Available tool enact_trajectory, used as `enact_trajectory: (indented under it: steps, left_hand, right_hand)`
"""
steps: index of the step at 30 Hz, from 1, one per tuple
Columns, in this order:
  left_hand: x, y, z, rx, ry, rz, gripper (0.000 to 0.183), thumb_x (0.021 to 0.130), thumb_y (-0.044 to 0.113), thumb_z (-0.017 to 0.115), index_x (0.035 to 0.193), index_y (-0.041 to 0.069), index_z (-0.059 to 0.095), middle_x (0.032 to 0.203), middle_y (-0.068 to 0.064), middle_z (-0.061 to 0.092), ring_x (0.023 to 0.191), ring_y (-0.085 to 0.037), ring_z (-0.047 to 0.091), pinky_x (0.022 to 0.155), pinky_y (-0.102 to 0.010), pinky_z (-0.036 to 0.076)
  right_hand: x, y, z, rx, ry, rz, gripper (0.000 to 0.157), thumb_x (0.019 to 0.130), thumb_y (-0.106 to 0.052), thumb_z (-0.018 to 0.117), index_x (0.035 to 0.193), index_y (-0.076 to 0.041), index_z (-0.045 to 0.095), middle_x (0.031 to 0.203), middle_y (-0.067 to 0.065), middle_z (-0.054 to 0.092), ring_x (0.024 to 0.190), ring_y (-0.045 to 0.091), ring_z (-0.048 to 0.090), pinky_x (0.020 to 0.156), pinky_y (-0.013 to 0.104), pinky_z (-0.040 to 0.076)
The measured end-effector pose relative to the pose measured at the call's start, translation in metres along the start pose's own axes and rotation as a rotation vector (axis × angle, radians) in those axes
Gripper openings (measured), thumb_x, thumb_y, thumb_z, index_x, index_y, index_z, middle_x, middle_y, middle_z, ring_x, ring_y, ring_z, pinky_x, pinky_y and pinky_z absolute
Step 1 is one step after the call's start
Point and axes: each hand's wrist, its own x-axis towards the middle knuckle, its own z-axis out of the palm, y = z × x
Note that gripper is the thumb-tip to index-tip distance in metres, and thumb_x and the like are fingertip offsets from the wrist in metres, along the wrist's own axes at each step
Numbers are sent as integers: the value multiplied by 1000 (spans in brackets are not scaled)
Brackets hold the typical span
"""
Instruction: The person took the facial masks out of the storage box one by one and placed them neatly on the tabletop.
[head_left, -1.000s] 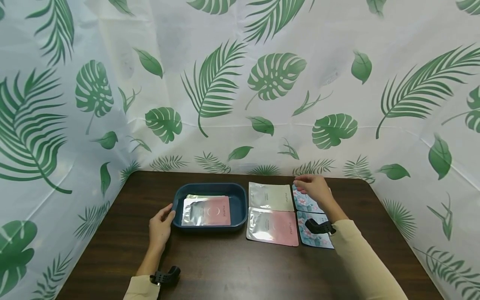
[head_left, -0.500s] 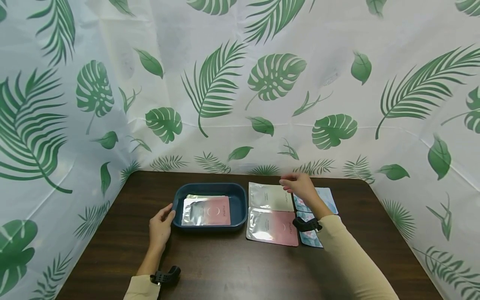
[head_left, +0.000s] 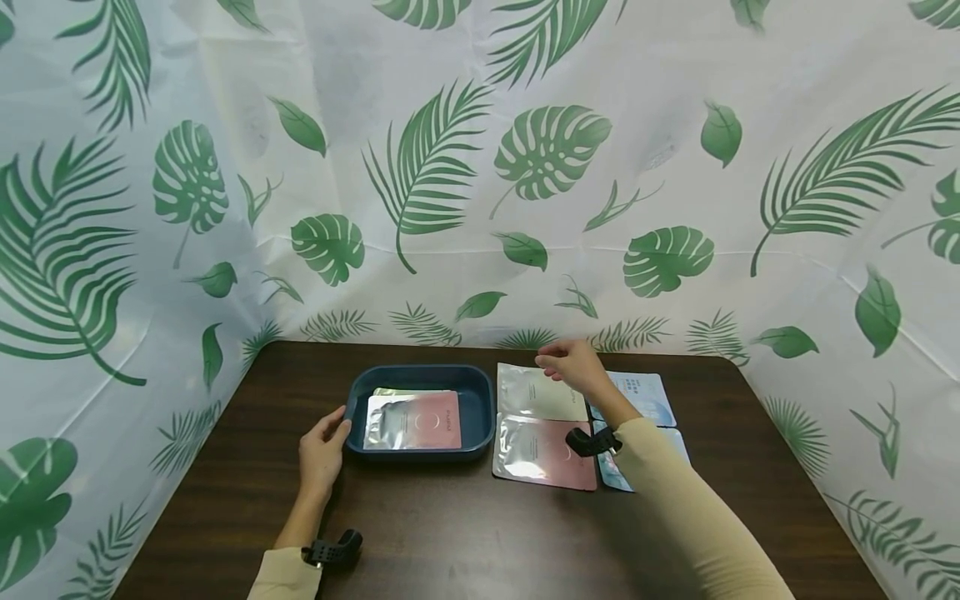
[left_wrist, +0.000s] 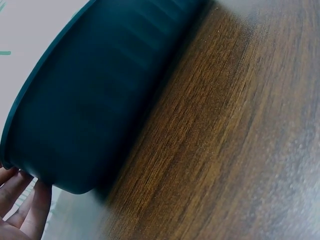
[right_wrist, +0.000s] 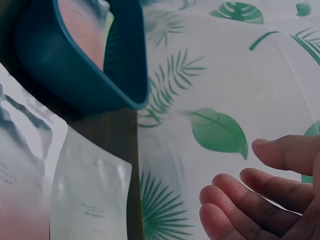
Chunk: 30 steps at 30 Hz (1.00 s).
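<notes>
In the head view my left hand (head_left: 321, 450) touches the left side of a blue tray (head_left: 480, 442). The left wrist view has its fingers (left_wrist: 38, 207) against the outer wall of the tray, just under the rim. A pink and silver sachet (head_left: 412, 422) lies in the tray, over a greenish one that is mostly covered. My right hand (head_left: 573, 364) hovers above a cream and silver sachet (head_left: 525, 392), holding nothing. Its fingers (right_wrist: 260, 192) are loosely bent, with the thumb apart. A second pink and silver sachet (head_left: 540, 454) lies nearer to me.
Two light-blue sachets, a far one (head_left: 648, 398) and a near one (head_left: 615, 475), lie right of the cream and pink ones, partly behind my right arm. The dark wooden table (head_left: 465, 533) ends at a leaf-print sheet (head_left: 450, 292).
My right hand has moved left, from over the blue sachets to over the cream one. The blue sachets, floral-patterned before, now look plainer. My left hand and the tray have stayed put.
</notes>
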Motion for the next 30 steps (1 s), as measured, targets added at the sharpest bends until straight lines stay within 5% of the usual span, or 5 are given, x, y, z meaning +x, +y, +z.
enact_trajectory:
  steps: [8,18,25,30]
  left_hand:
    - [-1,1,-1,0,-8,-5,37,99,20,56,133,6,59,141,-15,55,110,-20,50,74,-8,36]
    - [0,-2,1,-8,23,11,36,98,19,59,131,5,61,132,-17,61,100,-9,52,73,-6,39]
    - [1,-1,0,-13,4,0,36,98,16,57,132,5,59,136,-18,59,109,-18,51,73,-4,37]
    - [1,0,0,-7,2,4,36,98,16,58,132,4,60,136,-18,59,105,-13,51,73,-4,37]
  right_hand:
    - [5,-4,10,28,-26,5,35,96,-20,61,121,4,63,114,24,68,82,16,66,81,36,56]
    - [6,-13,28,58,-35,0,33,94,-17,63,119,5,64,108,21,70,79,18,67,74,29,57]
    - [7,-19,41,76,-36,-5,29,93,-16,64,114,4,67,106,21,70,76,16,67,69,26,56]
    - [9,-21,50,97,-40,-13,28,93,-14,64,112,5,67,102,20,71,75,17,67,74,35,58]
